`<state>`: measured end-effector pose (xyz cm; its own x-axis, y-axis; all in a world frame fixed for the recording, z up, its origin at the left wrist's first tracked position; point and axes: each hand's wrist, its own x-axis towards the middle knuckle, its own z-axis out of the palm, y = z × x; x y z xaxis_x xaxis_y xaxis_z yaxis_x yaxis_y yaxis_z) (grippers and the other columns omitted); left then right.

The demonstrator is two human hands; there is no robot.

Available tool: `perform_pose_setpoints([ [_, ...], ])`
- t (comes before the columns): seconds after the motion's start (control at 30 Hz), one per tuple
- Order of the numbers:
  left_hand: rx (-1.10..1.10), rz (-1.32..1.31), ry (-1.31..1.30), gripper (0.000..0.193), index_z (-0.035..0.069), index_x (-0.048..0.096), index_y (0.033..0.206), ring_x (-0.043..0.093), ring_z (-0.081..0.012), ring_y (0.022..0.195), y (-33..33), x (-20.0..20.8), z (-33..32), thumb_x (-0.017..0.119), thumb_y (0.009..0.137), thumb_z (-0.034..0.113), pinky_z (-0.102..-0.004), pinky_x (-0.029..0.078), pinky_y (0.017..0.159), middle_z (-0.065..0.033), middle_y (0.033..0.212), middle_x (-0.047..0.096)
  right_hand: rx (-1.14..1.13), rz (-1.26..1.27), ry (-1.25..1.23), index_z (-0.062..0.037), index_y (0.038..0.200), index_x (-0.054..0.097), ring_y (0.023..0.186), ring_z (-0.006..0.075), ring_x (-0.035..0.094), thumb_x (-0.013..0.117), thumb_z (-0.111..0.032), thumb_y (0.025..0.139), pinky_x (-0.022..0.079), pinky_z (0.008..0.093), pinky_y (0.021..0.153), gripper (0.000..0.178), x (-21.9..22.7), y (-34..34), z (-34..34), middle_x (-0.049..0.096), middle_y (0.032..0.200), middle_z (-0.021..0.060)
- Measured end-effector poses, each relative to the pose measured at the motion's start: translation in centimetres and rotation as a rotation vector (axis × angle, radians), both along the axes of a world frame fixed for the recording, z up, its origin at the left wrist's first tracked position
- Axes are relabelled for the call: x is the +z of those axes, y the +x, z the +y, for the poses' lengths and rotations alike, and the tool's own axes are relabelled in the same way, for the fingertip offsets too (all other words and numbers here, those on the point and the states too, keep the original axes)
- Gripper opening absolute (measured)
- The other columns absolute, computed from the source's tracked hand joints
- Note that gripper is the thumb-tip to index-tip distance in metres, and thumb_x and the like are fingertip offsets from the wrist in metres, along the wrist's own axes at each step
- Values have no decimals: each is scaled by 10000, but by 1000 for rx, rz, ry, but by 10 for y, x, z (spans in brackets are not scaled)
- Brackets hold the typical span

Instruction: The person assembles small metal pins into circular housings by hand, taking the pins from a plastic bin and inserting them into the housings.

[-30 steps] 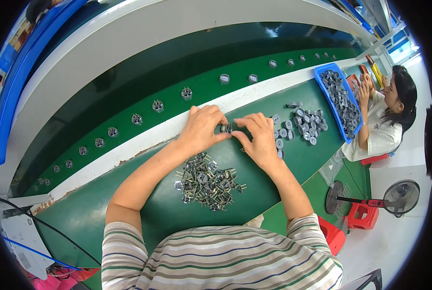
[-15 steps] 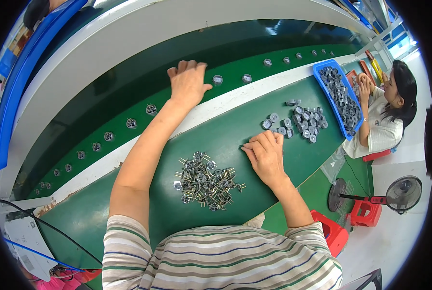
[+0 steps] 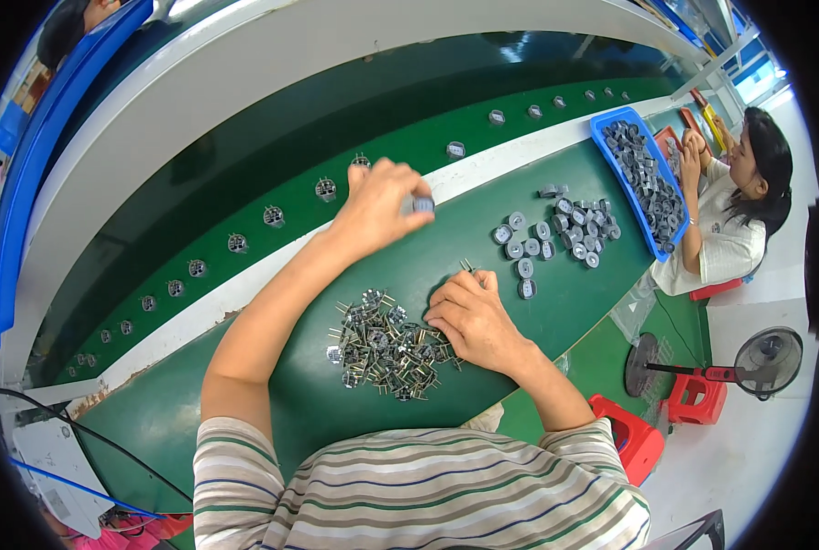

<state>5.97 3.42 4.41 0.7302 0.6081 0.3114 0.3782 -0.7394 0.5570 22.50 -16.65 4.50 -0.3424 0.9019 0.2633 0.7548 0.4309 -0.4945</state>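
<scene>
Over the near edge of the belt, my left hand [image 3: 377, 209] pinches a small grey round cap [image 3: 422, 205], slightly blurred. My right hand [image 3: 475, 319] is closed at the right side of a pile of small round circuit boards with metal pins [image 3: 382, 353]. Thin pins [image 3: 467, 266] stick up beyond its fingers, apparently from a circuit board gripped there; the board itself is hidden. Two grey caps [image 3: 526, 279] lie just beyond the right hand, and a loose group of grey caps [image 3: 575, 225] lies farther right on the green table [image 3: 336, 275].
A green belt [image 3: 409, 101] runs behind the table's white ledge [image 3: 290, 252], carrying a spaced row of round parts, including a grey cap [image 3: 455, 149]. A blue basket of caps [image 3: 602, 137] stands right, beside a co-worker [image 3: 721, 202]. A fan [image 3: 767, 362] and red stools [image 3: 625, 440] are at lower right.
My left hand has come back from the belt toward me with a grey cap. My right hand has moved from the caps to the pile's edge. Parts on the belt have shifted left.
</scene>
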Motion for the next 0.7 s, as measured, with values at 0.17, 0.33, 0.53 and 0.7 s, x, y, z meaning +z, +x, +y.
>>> perform_pose_setpoints([
  [0.17,-141,11,-173,292,136,728,1061,627,-202,1062,-29,-17,-32,871,814,194,-382,345,971,-9,1036,690,66,51,-72,-98,908,737,1013,227,595,794,-99,849,370,440,917,83,8,2,1,662,962,14],
  [0.33,-160,-25,-213,312,129,713,1080,617,-223,1112,-34,-24,-38,873,822,201,-405,353,990,-31,1066,668,3,-22,-95,-90,931,747,1011,242,597,791,-95,850,380,437,912,92,1,1,10,669,966,33],
  [0.53,-135,-58,-211,337,127,704,1102,613,-225,1087,-40,-29,-41,873,822,209,-403,363,980,-27,1042,657,-193,-76,35,-98,962,754,1004,246,602,809,-126,850,380,425,912,128,8,10,17,670,964,35],
  [0.7,-116,-53,-217,327,124,703,1092,615,-227,1080,-39,-30,-41,869,825,214,-406,367,976,-30,1040,657,-29,117,-211,-97,1011,774,979,223,629,864,-162,834,386,398,903,208,18,-1,6,698,995,29],
])
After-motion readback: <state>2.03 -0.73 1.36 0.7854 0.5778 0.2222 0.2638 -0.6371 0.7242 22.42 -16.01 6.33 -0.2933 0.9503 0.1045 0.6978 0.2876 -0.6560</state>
